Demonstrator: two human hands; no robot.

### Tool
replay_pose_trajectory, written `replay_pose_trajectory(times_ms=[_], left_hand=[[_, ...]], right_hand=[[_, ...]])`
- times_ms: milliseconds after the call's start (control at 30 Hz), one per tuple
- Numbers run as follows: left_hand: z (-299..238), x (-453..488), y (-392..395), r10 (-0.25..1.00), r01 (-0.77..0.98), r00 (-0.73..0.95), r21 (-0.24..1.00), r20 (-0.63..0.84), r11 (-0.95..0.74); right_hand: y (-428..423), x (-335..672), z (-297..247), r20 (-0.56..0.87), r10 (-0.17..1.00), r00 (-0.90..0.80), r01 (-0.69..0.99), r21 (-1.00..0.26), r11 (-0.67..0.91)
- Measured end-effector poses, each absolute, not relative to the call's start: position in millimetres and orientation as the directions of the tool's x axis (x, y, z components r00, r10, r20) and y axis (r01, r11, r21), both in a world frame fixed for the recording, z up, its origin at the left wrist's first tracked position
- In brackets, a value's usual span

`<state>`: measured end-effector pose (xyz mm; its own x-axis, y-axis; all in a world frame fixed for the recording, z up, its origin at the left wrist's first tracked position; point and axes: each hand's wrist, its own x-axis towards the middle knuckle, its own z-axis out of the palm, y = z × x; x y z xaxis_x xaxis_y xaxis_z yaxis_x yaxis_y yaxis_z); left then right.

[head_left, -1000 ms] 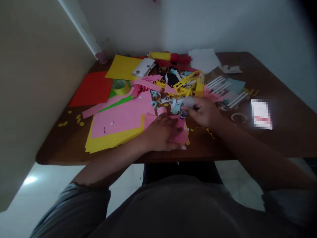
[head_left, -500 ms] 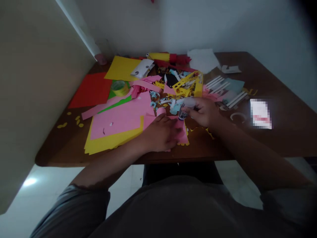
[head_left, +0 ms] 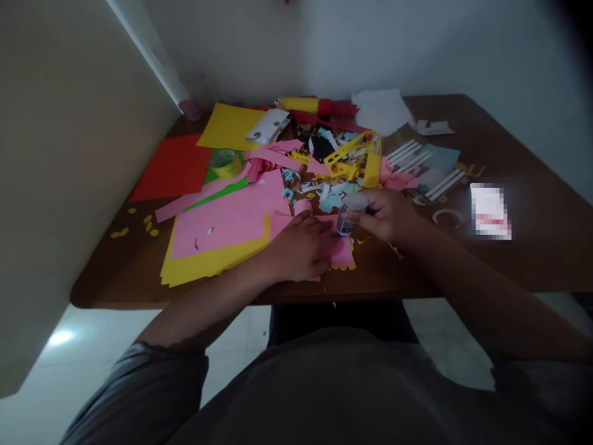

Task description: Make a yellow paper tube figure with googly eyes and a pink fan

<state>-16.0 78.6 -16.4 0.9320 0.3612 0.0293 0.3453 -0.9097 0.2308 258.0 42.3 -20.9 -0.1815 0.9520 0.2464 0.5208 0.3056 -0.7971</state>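
My right hand (head_left: 388, 216) is closed around a small glue stick (head_left: 348, 216), its lower end pointing down at a small pink paper piece (head_left: 341, 252). My left hand (head_left: 303, 248) lies on that pink piece, fingers curled and pressing it onto the brown table (head_left: 532, 259) near the front edge. A large pink sheet (head_left: 229, 219) on a yellow sheet (head_left: 204, 266) lies just left of my left hand.
A pile of paper scraps and a yellow cut-out frame (head_left: 354, 159) sits behind my hands. A roll of yellow tape (head_left: 225, 162), a red sheet (head_left: 173, 164) and a yellow sheet (head_left: 229, 125) lie at the back left. White strips (head_left: 424, 164) and a blurred card (head_left: 490, 212) are at the right.
My right hand has brought the glue stick down and closer to me, onto the small pink piece. My left hand has curled slightly and stays on the paper.
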Motion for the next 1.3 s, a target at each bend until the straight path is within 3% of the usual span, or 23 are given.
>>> replay_pose_trajectory(times_ms=[167, 367, 567, 767, 967, 1200, 1300], left_hand=[[-16, -16, 80, 0.345, 0.321, 0.937, 0.266, 0.048, -0.909], [-18, -17, 80, 0.36, 0.338, 0.932, 0.271, 0.038, -0.902], [-15, -15, 80, 0.369, 0.35, 0.929, 0.267, 0.022, -0.898], [-13, -14, 80, 0.362, 0.34, 0.932, 0.285, 0.028, -0.896], [-10, -14, 80, 0.361, 0.341, 0.933, 0.282, 0.019, -0.897], [-11, -13, 80, 0.371, 0.35, 0.928, 0.312, 0.011, -0.883], [-12, -14, 80, 0.376, 0.359, 0.927, 0.304, -0.001, -0.882]], right_hand=[[44, 258, -22, 0.323, 0.946, -0.041, 0.571, -0.769, 0.287], [25, 261, -13, 0.277, 0.95, -0.146, 0.64, -0.706, 0.304], [32, 259, -21, 0.341, 0.937, -0.07, 0.615, -0.725, 0.31], [11, 256, -12, 0.216, 0.957, -0.196, 0.621, -0.728, 0.292], [28, 257, -20, 0.316, 0.942, -0.11, 0.556, -0.766, 0.322], [-14, 250, -12, 0.171, 0.966, -0.192, 0.664, -0.703, 0.256], [-5, 251, -15, 0.204, 0.963, -0.174, 0.652, -0.709, 0.268]])
